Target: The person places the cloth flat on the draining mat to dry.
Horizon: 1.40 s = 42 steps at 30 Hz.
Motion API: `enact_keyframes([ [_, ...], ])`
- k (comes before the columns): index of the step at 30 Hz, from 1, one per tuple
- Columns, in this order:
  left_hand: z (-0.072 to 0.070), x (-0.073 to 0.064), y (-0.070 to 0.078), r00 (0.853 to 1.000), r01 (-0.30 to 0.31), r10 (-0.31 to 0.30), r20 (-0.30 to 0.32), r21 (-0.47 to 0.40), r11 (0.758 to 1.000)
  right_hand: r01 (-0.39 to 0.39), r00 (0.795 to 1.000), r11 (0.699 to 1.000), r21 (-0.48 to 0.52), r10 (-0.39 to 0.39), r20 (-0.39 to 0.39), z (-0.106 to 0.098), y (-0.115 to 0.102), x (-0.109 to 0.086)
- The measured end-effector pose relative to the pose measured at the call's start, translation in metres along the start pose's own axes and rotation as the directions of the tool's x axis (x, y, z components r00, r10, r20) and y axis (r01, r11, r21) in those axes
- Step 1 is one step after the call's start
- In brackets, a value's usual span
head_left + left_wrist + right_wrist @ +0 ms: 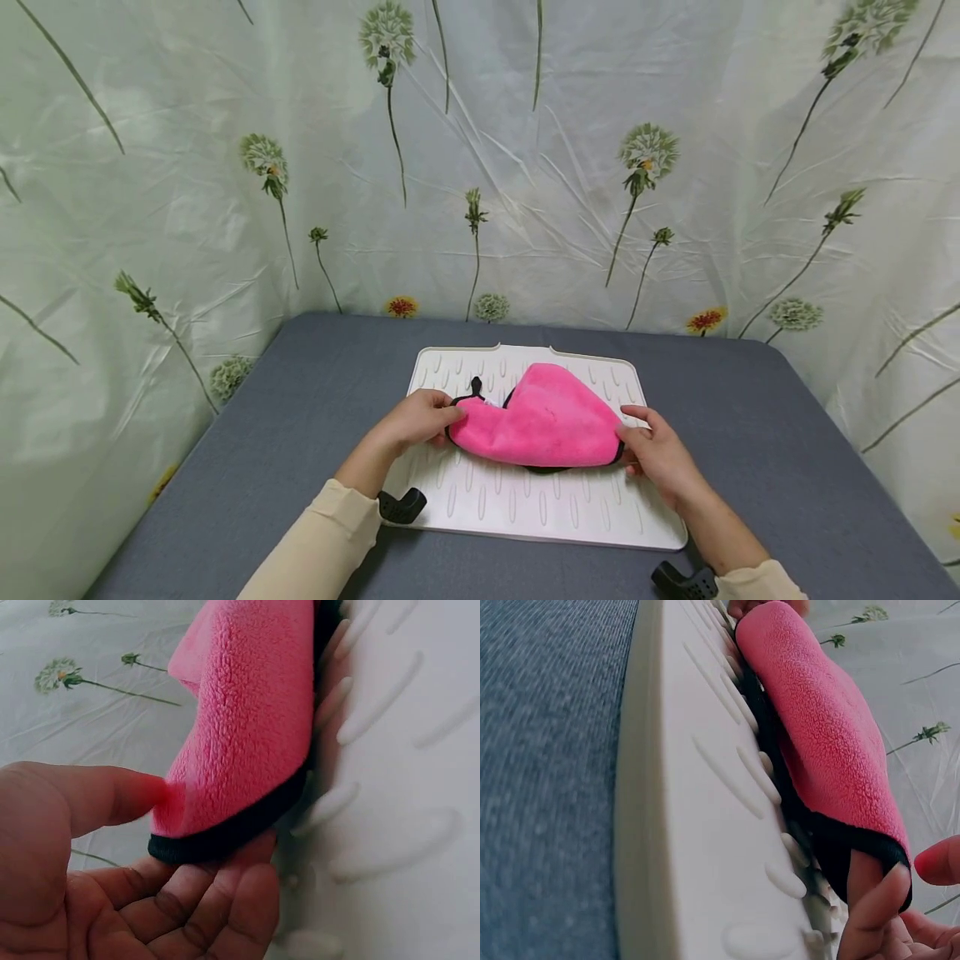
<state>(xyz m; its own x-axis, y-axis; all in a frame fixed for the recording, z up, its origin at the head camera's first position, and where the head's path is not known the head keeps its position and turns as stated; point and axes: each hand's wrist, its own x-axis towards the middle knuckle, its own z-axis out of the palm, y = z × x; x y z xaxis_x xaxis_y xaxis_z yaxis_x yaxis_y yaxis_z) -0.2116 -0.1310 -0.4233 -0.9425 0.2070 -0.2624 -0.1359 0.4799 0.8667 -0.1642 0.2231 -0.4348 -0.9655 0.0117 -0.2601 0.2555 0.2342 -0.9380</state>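
Note:
A fuzzy pink cloth with black edging lies folded across a white ridged tray. A small black loop sticks up at its far left edge. My left hand pinches the cloth's left end, thumb on the pink top and fingers beneath the black hem, as the left wrist view shows. At the other end, my right hand has fingers curled under and against the hem; its thumb stands slightly off the edge in the right wrist view. Part of the cloth's underside is hidden.
The tray rests on a table with a grey-blue cover. Behind and at the sides hangs a pale curtain printed with dandelions. Black devices sit at both wrists.

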Motion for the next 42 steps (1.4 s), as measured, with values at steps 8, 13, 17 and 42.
enact_keyframes([
  [8,0.006,0.033,0.007,0.998,0.051,-0.053,-0.037,-0.059,0.997,0.003,1.000,1.000,-0.006,-0.003,-0.027,0.006,-0.004,0.006],
  [13,0.009,0.045,0.009,0.995,0.070,-0.072,-0.062,-0.032,0.997,-0.020,1.000,1.000,0.021,0.020,-0.011,0.007,-0.006,0.010],
  [17,0.010,0.050,0.012,0.994,0.067,-0.067,-0.081,-0.002,0.998,-0.027,0.999,0.996,0.082,0.025,0.024,0.010,-0.006,0.015],
  [42,0.002,0.060,0.005,0.983,0.079,-0.088,-0.159,-0.061,0.995,-0.023,0.999,0.987,0.162,0.016,0.042,0.011,-0.003,0.010],
])
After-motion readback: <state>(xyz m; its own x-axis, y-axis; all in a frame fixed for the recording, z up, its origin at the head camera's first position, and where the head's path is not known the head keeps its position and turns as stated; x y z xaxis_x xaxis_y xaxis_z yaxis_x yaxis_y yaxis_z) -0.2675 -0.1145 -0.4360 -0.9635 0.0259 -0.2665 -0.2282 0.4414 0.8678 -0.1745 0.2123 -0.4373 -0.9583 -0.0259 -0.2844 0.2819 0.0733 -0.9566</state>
